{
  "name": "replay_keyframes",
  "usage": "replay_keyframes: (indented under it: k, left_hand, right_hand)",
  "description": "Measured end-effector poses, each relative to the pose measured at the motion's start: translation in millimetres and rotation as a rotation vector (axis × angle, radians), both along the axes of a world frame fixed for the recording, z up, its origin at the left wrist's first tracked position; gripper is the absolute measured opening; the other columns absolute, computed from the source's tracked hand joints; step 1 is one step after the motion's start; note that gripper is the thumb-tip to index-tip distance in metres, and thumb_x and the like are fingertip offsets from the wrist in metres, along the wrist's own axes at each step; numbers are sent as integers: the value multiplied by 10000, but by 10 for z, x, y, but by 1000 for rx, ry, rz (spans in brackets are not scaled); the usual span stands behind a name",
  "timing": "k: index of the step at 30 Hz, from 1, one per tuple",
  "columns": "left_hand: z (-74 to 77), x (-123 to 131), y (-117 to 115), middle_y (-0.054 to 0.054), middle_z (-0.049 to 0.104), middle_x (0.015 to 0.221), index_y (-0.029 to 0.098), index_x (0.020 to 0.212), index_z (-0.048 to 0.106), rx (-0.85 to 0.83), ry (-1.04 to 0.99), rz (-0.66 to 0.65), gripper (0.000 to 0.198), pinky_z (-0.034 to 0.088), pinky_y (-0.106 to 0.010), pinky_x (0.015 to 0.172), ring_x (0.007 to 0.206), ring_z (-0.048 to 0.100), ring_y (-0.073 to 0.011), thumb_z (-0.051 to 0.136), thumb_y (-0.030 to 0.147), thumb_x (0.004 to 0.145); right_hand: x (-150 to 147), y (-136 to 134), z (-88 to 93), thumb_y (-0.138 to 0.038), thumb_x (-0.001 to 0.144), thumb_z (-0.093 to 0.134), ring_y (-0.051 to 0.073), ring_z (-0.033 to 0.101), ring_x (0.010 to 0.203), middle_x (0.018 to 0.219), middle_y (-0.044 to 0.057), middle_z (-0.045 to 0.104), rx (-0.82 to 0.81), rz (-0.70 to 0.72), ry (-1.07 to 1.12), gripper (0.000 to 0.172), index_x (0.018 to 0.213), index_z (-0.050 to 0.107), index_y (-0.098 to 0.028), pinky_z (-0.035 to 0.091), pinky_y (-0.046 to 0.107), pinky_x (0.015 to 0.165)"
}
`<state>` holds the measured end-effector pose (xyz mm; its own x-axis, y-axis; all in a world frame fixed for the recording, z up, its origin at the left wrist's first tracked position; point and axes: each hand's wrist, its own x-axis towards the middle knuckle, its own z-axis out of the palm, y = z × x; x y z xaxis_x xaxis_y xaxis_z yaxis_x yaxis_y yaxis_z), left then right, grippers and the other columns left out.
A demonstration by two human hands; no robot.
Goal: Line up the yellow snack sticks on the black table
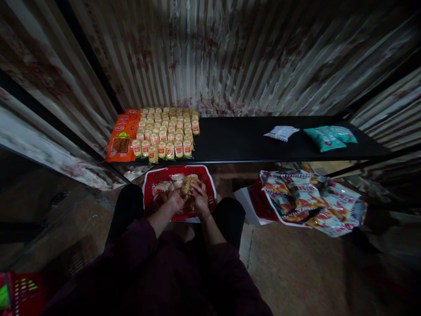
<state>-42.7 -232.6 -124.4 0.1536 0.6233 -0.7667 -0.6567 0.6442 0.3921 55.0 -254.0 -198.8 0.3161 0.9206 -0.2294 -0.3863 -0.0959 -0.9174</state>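
Observation:
My left hand [177,200] and my right hand [200,199] meet over a red basket with a white rim [214,186] between my knees. Both hands are closed around a yellowish-brown packet [186,185], its wrapper shiny; its exact kind is too dark to make out. The left fingers grip its lower left side, and the right fingers lie against its right side. Pale round packets [161,188] lie in the basket around and beneath the hands, partly hidden by them.
A black shelf [230,140] spans ahead, holding rows of small wrapped cakes [164,131], orange packets [121,140], a white packet [282,133] and green packets [325,138]. Another red basket [263,204], heaped with snack bags [305,193], stands right. A red crate [28,289] is lower left.

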Motion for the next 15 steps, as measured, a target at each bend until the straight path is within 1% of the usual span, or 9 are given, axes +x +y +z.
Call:
replay_keyframes:
  k: [3, 5, 7, 11, 15]
  left_hand:
    - [30, -2, 11, -18, 595, 638, 132, 807, 575, -35, 40, 5, 197, 452, -159, 466, 499, 559, -82, 422, 31, 879]
    - [44, 4, 18, -11, 580, 613, 131, 779, 559, -42, 52, 8, 207, 423, -149, 439, 473, 541, -75, 413, 33, 887]
    - [45, 18, 20, -8, 579, 606, 134, 773, 555, -26, 68, 13, 203, 427, -153, 440, 471, 546, -77, 419, 36, 887]
    - [13, 56, 9, 4, 573, 585, 152, 772, 544, -10, 162, 41, 178, 474, -190, 483, 485, 577, -101, 443, 69, 894]
    - [-55, 72, -8, 18, 578, 588, 167, 816, 545, 1, 252, 74, 148, 471, -200, 483, 447, 560, -96, 455, 120, 924]
  right_hand:
    - [8, 7, 4, -462, 623, 781, 243, 721, 835, 921, 63, 744, -51, 14, 65, 364, 911, 754, -241, 592, 402, 800]
    - [14, 13, -12, -472, 631, 774, 248, 719, 892, 973, 69, 744, -49, 13, 52, 370, 918, 750, -241, 583, 406, 838]
    - [15, 17, -40, -482, 636, 770, 250, 715, 922, 1002, 74, 743, -51, 16, 38, 386, 932, 746, -236, 578, 408, 852]
    - [-2, 8, -55, -509, 637, 770, 247, 709, 923, 1012, 78, 745, -70, 13, 20, 428, 954, 732, -224, 583, 400, 823]
    - [-14, -18, 41, -518, 633, 784, 259, 709, 882, 999, 93, 745, -90, -6, 6, 466, 983, 725, -214, 590, 404, 789]
